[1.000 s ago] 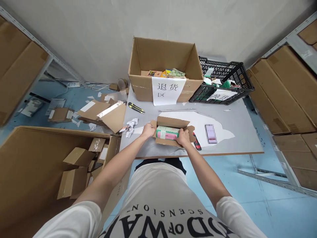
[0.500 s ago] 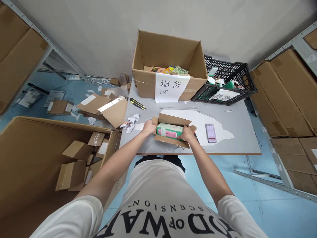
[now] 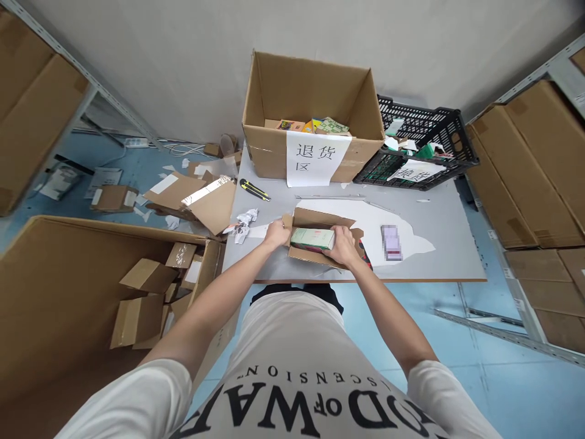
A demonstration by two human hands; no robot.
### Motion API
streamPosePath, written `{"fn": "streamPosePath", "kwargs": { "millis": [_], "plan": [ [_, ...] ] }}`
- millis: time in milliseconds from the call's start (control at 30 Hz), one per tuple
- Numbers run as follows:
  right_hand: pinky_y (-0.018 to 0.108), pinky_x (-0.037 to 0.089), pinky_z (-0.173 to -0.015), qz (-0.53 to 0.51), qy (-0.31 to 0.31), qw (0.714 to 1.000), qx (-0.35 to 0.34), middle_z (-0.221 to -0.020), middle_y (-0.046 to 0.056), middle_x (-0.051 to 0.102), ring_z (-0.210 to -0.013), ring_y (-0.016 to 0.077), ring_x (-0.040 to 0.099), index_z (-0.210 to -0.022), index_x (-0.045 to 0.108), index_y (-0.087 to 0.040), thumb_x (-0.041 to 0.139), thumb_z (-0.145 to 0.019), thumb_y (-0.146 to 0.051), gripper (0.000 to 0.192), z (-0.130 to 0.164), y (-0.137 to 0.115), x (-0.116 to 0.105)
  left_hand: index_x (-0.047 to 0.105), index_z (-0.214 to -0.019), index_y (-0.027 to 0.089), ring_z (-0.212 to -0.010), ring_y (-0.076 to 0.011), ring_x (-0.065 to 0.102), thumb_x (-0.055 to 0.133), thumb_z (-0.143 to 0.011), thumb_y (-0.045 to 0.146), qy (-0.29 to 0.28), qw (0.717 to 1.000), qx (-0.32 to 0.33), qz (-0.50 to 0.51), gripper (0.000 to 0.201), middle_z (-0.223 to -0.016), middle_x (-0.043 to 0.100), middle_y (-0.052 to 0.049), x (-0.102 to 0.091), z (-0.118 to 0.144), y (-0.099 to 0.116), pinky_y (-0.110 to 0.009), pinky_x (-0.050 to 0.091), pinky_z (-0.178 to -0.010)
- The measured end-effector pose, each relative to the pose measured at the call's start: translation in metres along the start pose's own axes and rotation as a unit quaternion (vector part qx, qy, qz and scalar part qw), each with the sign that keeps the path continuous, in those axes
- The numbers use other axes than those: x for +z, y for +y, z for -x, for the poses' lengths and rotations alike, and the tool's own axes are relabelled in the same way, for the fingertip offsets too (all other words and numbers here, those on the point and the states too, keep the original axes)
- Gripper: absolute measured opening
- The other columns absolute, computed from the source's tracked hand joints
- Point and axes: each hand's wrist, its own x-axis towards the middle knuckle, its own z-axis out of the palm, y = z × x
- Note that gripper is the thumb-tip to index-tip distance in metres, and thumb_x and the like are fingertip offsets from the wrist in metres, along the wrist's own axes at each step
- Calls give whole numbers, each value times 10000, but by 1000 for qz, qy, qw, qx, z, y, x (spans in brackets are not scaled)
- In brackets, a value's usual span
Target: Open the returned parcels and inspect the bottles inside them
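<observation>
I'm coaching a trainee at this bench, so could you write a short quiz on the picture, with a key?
1. True or false: the right hand is gripping the pale green rectangular box.

2. Viewed in the picture, where is the black plastic crate relative to the large open brown cardboard box?
A) to its left
B) inside it
C) to its right

3. Which end of the small open brown cardboard carton is the left hand holding?

Key:
1. True
2. C
3. Its left end
</observation>
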Motion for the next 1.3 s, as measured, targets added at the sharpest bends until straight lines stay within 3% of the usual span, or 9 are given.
{"fn": "streamPosePath", "kwargs": {
  "millis": [200,333,500,667,800,933,1067,1200,1300],
  "plan": [
    [473,394,-1014,-102,17,992,-77,-1324,149,453,-1241,304,436,-1333,290,-201,701,-722,-373,756,1,5,7,653,-850,158,-891,-239,664,604,-752,252,7,1000,-2,1,144,-926,710,-99,0,-1,0,-249,474,-703],
    [509,414,-979,-113,47,987,-102,-1344,165,458,-1210,321,469,-1164,404,-210,706,-718,-455,592,-1,2,14,646,-821,156,-877,-239,666,597,-754,247,7,1000,3,13,124,-910,710,-99,1,-1,-2,-258,476,-718],
    [496,391,-994,-59,-2,977,-204,-1328,196,433,-1300,334,359,-1008,453,-193,696,-735,-403,421,-5,6,8,643,-840,154,-867,-236,668,594,-753,267,10,1000,-2,24,150,-929,709,-105,2,0,-6,-265,482,-709],
    [416,455,-856,-7,-36,979,-203,-1109,127,522,-1029,283,514,-978,469,-195,666,-721,-330,351,-9,6,-1,652,-835,163,-857,-228,668,604,-741,248,6,999,5,42,136,-911,712,-92,3,1,-5,-258,481,-701],
    [387,442,-840,19,-37,971,-234,-1069,113,523,-963,264,504,-969,481,-191,653,-702,-282,331,-15,-6,-11,659,-824,158,-859,-235,663,635,-732,266,16,998,8,61,143,-855,710,-90,2,1,-4,-264,482,-705],
    [393,429,-845,39,-26,960,-276,-1090,121,525,-975,276,490,-982,492,-190,664,-673,-253,359,-23,-22,-39,654,-809,156,-866,-236,655,641,-726,270,20,998,16,57,142,-846,704,-90,-4,-8,3,-263,480,-692],
    [410,427,-852,36,37,954,-297,-1131,132,526,-1010,297,495,-987,495,-195,692,-660,-280,391,-25,-35,-89,633,-776,154,-863,-240,649,659,-710,267,39,999,11,34,133,-837,693,-91,-15,-29,14,-261,477,-684],
    [446,416,-891,24,91,943,-321,-1199,143,513,-1111,327,479,-997,489,-211,694,-665,-275,395,-10,-42,-146,609,-755,158,-849,-241,656,687,-690,238,52,995,-15,88,130,-857,686,-95,-27,-59,22,-263,492,-660],
    [456,418,-898,16,98,940,-328,-1211,143,516,-1140,331,483,-995,486,-218,687,-676,-277,382,9,-44,-175,606,-785,153,-821,-239,667,697,-685,209,52,991,-37,118,147,-865,688,-101,-36,-78,24,-278,513,-655]
  ]
}}
